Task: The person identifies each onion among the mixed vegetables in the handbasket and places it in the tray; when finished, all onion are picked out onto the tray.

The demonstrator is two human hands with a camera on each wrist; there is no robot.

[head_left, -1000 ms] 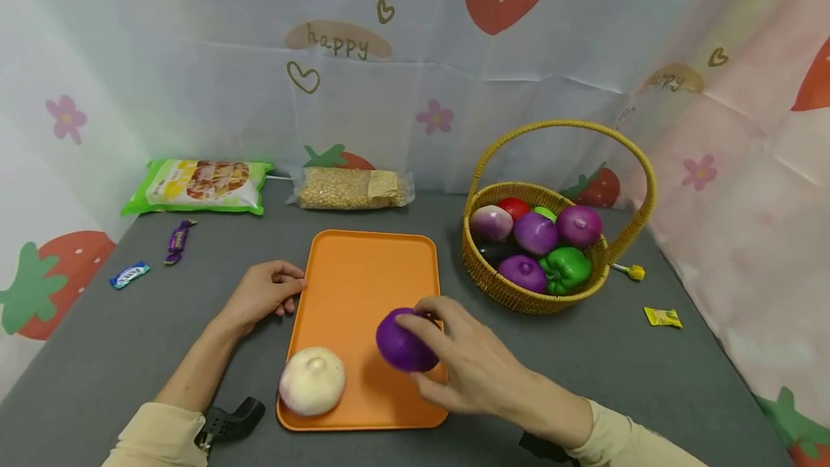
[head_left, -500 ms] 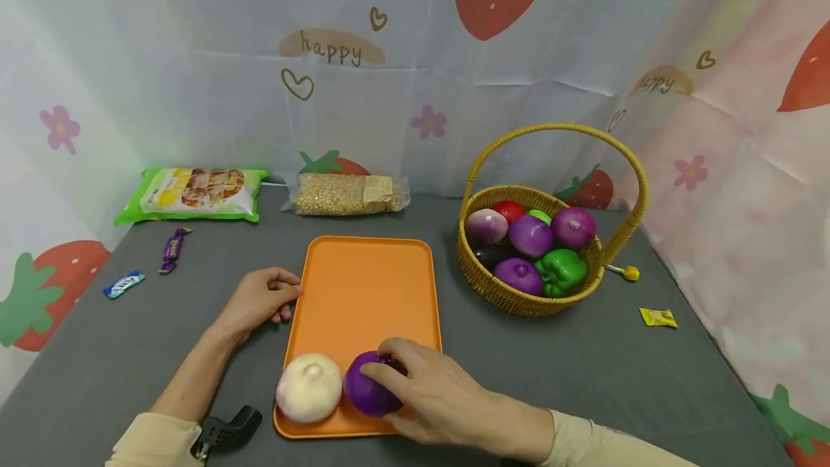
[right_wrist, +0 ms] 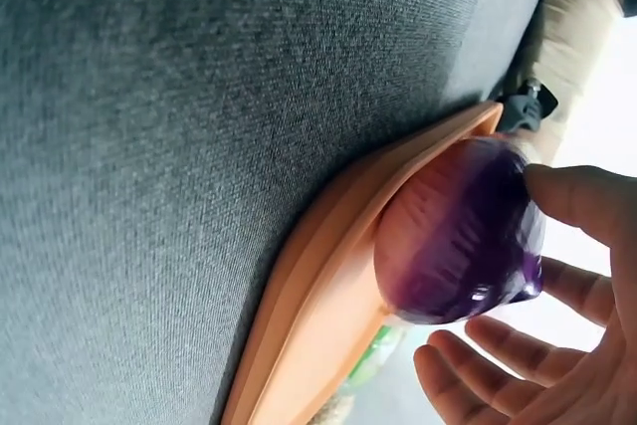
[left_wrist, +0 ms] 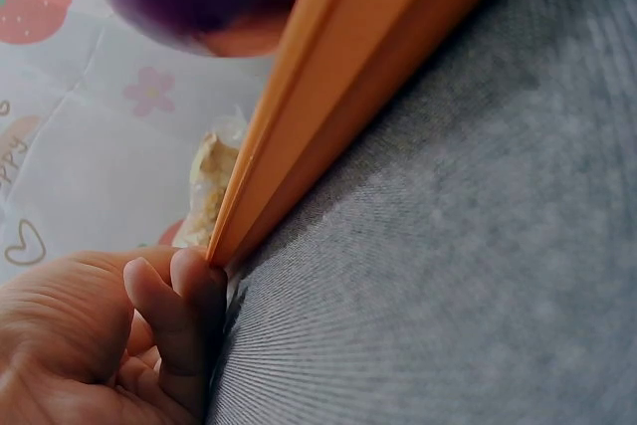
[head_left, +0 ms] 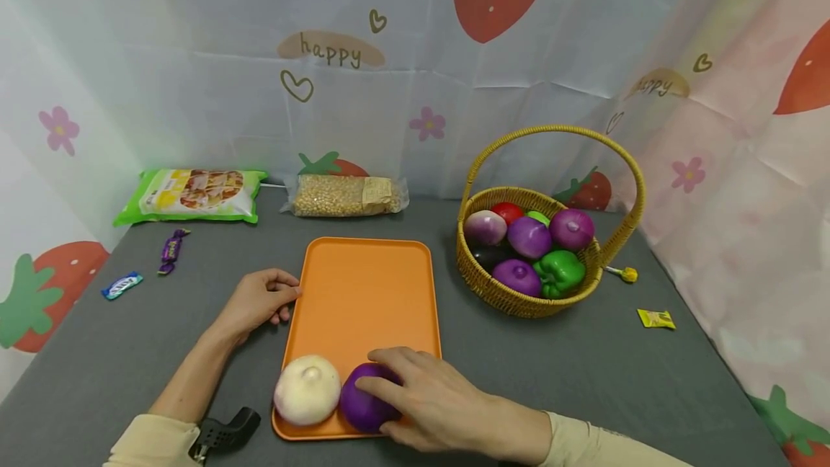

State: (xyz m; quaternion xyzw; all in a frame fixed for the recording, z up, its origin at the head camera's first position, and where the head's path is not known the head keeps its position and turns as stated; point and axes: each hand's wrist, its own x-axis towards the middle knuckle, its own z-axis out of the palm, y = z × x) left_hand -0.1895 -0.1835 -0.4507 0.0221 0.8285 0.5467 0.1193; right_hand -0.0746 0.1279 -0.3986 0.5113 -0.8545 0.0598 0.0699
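On the near part of the orange tray point(head_left: 363, 294) sits a purple onion point(head_left: 364, 401). My right hand point(head_left: 441, 402) lies over it: in the right wrist view the thumb point(right_wrist: 567, 191) touches the onion point(right_wrist: 463, 236), while the other fingers are loosely spread beside it. Left of the onion is a pale round vegetable point(head_left: 308, 389) with a knob on top and a purplish side. My left hand point(head_left: 259, 300) pinches the tray's left rim; the left wrist view shows its fingertips at the edge point(left_wrist: 269, 176).
A wicker basket point(head_left: 499, 301) at the right holds several onions, an eggplant, a green pepper point(head_left: 559, 274) and something red. Behind the tray lie a bag of kernels point(head_left: 331, 195) and a green-edged packet point(head_left: 194, 195). Wrapped candies point(head_left: 171, 251) and a lollipop point(head_left: 625, 274) lie at the sides.
My right hand has brought the purple onion down and left onto the tray beside the pale vegetable, and its fingers have loosened. The left hand has stayed at the rim.
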